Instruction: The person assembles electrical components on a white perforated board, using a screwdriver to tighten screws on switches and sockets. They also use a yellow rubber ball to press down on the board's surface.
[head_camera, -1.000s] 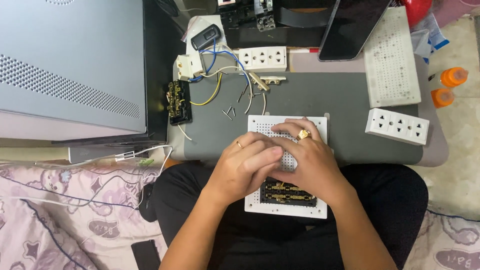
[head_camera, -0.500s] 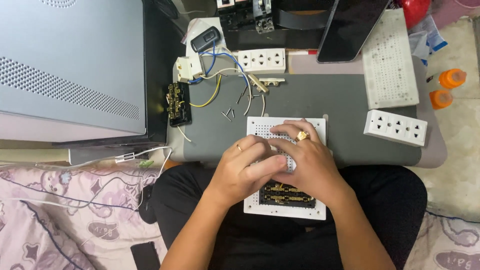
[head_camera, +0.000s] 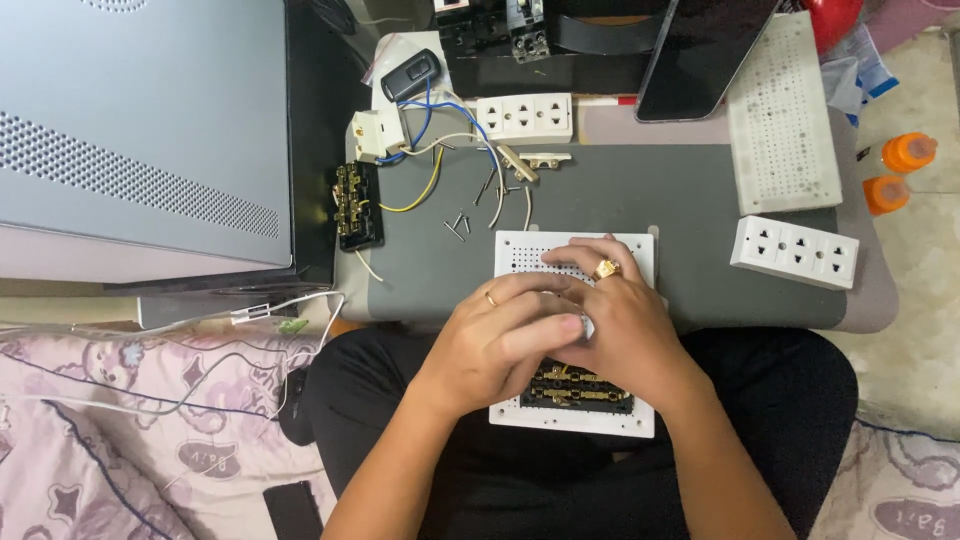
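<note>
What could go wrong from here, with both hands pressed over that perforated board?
The white perforated board overhangs the grey lap table's near edge, so pressure from the left hand and right hand might tip it. Loose screws nearby could roll off. Bare brass terminals sit under the palms and could scratch.

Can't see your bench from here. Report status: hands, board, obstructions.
Left hand and right hand both pressed together on white perforated board. Black socket block seated at board's near edge. Loose screws lie clear of it.

White perforated board (head_camera: 575, 252), grey mat (head_camera: 620, 200), gold ring (head_camera: 606, 268), orange caps (head_camera: 896, 172), prob. brass contacts (head_camera: 578, 385).
</note>
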